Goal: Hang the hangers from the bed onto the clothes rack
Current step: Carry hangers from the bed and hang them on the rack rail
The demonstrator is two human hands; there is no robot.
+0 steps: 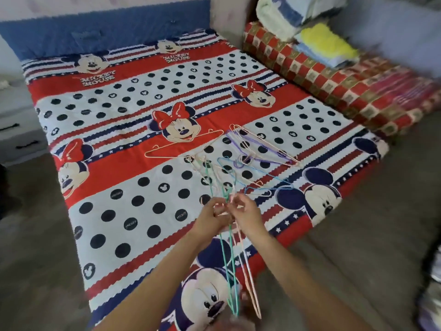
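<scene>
Both hands meet above the near part of the bed (pixel 124 206). My left hand (pixel 211 217) and my right hand (pixel 245 215) are closed on a small bundle of thin wire hangers (pixel 232 271), green and pale pink, which hang down toward me. More hangers lie loose on the cartoon-mouse bedspread just beyond my hands: a peach one (pixel 183 144), purple and pink ones (pixel 260 149), and a blue one (pixel 257 177). No clothes rack is in view.
A folded red checked quilt (pixel 334 84) lies along the bed's right side with stacked towels and blankets (pixel 307 29) on it. A blue headboard pad (pixel 107 32) is at the far end. White drawers (pixel 16 130) stand at the left. Grey floor surrounds the bed.
</scene>
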